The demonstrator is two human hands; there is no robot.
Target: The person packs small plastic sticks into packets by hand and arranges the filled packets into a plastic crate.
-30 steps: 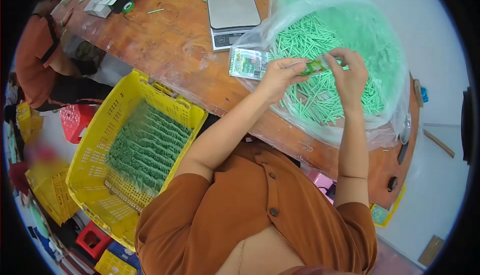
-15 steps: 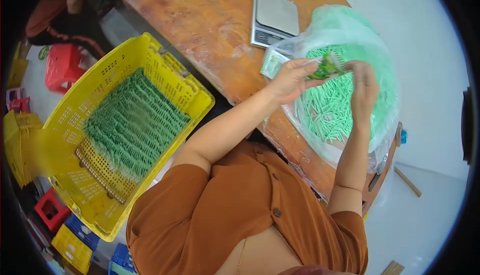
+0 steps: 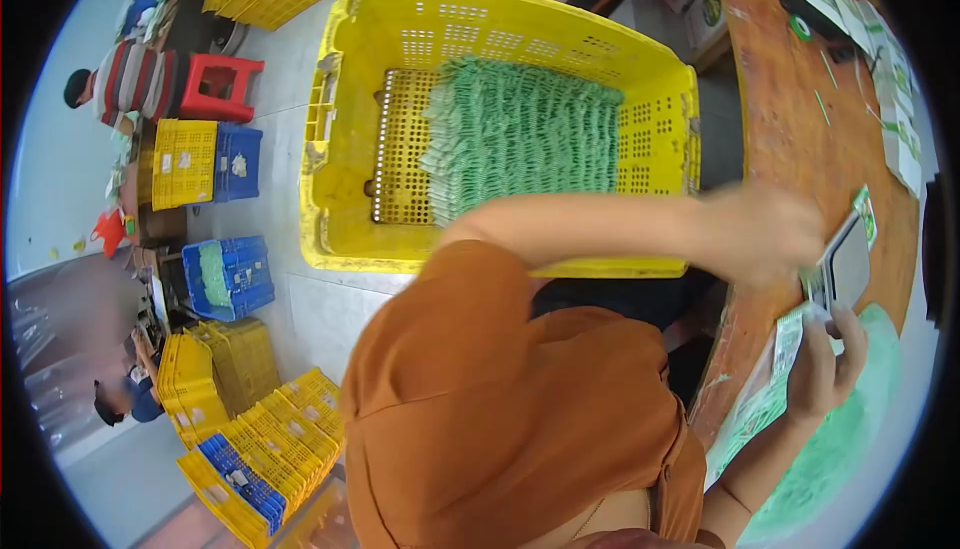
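My left hand (image 3: 770, 234) is smeared by motion beside the digital scale (image 3: 851, 264), its fingers too blurred to read; a bit of green shows near its fingertips. My right hand (image 3: 825, 364) is at the scale's near end, fingers apart and bent, its fingertips close to the printed packets (image 3: 789, 337). Whether it touches one is unclear. Under my right forearm lies the clear plastic bag (image 3: 835, 459) of light green sticks (image 3: 750, 411). Another green printed packet (image 3: 865, 211) sits at the scale's far end.
A large yellow crate (image 3: 345, 149) holding rows of green packets (image 3: 530, 129) stands to my left by the wooden table (image 3: 790, 119). Beyond are a red stool (image 3: 222, 84), stacked yellow crates (image 3: 285, 439), a blue crate (image 3: 230, 274) and other people.
The view has swung left, bringing the crate to the middle. Both hands, earlier together on a green packet over the bag, have separated; my left hand has moved to the scale.
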